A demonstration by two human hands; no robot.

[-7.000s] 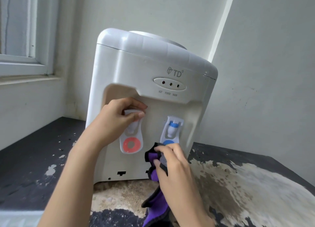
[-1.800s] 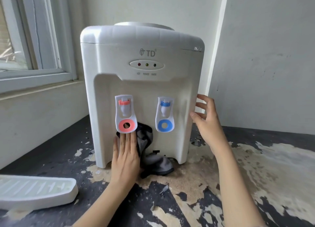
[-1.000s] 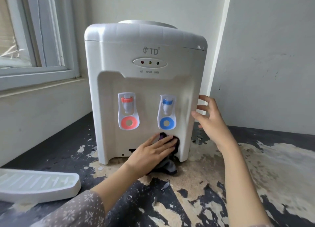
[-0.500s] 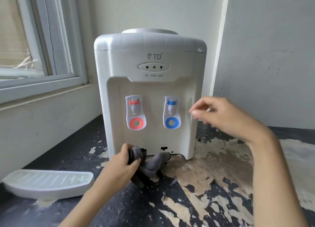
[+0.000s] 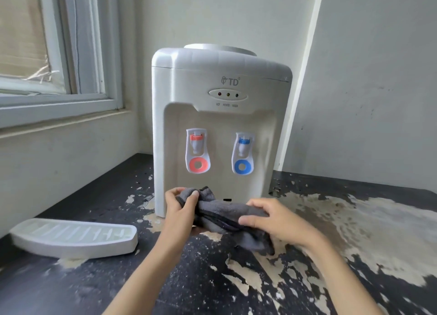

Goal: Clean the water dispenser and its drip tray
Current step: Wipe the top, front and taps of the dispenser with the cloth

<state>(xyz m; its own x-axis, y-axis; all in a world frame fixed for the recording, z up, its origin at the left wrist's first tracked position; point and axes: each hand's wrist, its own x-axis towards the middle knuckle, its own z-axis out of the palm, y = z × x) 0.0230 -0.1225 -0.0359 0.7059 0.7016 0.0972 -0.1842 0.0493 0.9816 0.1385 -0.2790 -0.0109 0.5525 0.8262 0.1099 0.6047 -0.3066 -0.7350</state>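
A white plastic tabletop water dispenser [image 5: 220,125] is seen upright at the centre of the view, stood on a dark counter with peeling paint [image 5: 236,286] in a corner of pale walls. On its front panel a red-collared tap [image 5: 197,151] is set at 9 o'clock of a blue-collared tap [image 5: 243,153]. A grey bunched cloth [image 5: 224,213] is held just before the dispenser's base, at 6 o'clock of the taps. Its left end is gripped by the left hand [image 5: 179,208], fingers curled round it; its right end is pinched by the right hand [image 5: 276,220] between thumb and curled fingers. A white ribbed plastic drip tray [image 5: 73,238] lies detached on the counter at 8 o'clock of the dispenser, well apart from it. A window frame [image 5: 71,78] is seen at 10 o'clock.
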